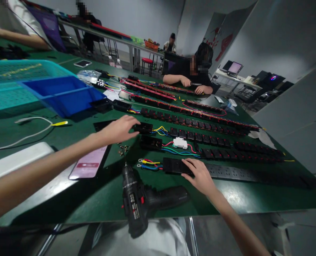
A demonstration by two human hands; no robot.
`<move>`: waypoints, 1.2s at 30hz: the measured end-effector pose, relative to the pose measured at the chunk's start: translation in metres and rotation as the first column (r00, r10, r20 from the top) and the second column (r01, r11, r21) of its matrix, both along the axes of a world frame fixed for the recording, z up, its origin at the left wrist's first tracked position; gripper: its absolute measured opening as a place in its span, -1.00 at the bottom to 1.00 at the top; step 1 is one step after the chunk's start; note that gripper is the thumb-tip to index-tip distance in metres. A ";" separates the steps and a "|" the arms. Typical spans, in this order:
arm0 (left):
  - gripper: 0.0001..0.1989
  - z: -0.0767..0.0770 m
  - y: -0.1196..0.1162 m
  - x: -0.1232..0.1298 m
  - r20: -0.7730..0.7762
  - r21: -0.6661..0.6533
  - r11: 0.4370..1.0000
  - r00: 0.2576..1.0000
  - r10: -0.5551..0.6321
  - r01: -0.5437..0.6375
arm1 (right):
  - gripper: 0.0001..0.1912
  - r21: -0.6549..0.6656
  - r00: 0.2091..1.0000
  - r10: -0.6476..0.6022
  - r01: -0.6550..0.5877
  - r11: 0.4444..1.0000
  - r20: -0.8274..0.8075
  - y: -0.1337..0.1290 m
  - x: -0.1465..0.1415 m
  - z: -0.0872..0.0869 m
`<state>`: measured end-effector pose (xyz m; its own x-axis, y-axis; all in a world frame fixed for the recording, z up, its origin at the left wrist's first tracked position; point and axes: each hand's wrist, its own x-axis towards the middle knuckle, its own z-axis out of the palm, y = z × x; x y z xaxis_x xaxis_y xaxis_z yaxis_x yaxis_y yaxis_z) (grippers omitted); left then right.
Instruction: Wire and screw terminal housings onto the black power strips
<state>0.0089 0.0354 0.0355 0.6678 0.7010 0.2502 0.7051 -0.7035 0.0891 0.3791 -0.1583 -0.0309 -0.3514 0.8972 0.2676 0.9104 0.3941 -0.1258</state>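
My left hand is out flat, fingertips on a black socket housing, and my right hand is pressing down on a second black housing; neither hand is gripping! Between them, a white connector sits ahead, a cordless drill lies nearer me on the green desk, and loose screws sit just below my left hand.

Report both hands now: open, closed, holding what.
Left hand: open, fingertips on a black socket module.
Right hand: open, resting on another black socket module.
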 end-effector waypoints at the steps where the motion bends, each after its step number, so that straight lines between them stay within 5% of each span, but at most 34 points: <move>1: -0.51 -0.004 0.015 -0.019 -0.017 -0.002 0.998 0.998 0.063 -0.063 | -0.45 0.005 1.000 -0.001 0.001 1.000 0.001 0.000 0.000 0.000; 5: -0.39 -0.027 0.052 -0.075 -0.061 -0.053 0.982 0.982 0.179 -0.182 | -0.46 0.029 1.000 -0.012 0.012 1.000 0.007 0.000 -0.001 -0.002; 9: -0.39 -0.035 0.062 -0.090 -0.056 -0.097 0.975 0.979 0.194 -0.199 | -0.39 0.039 0.999 -0.023 0.022 0.999 0.032 0.000 -0.002 -0.005; 14: -0.38 -0.002 0.035 -0.061 0.088 -0.048 0.995 0.992 0.096 -0.092 | -0.40 0.052 0.998 -0.020 0.017 0.999 0.067 0.002 0.000 -0.009; 18: -0.39 0.017 -0.020 -0.013 0.163 -0.136 0.976 0.975 -0.149 0.172 | -0.41 0.060 0.997 -0.009 0.004 0.998 0.079 0.003 0.008 -0.010; 24: -0.40 -0.002 -0.084 0.042 0.129 -0.248 0.921 0.952 -0.277 0.301 | -0.41 0.069 0.996 -0.010 0.004 0.998 0.085 -0.003 0.035 -0.010; 31: -0.35 -0.024 -0.087 0.039 0.046 -0.286 0.919 0.962 -0.269 0.270 | -0.42 0.061 0.996 -0.002 -0.003 0.998 0.085 -0.012 0.055 -0.006; 36: -0.36 -0.031 -0.087 0.027 -0.020 -0.316 0.912 0.959 -0.284 0.264 | -0.40 0.050 0.997 0.017 -0.022 0.998 0.081 -0.002 0.045 0.001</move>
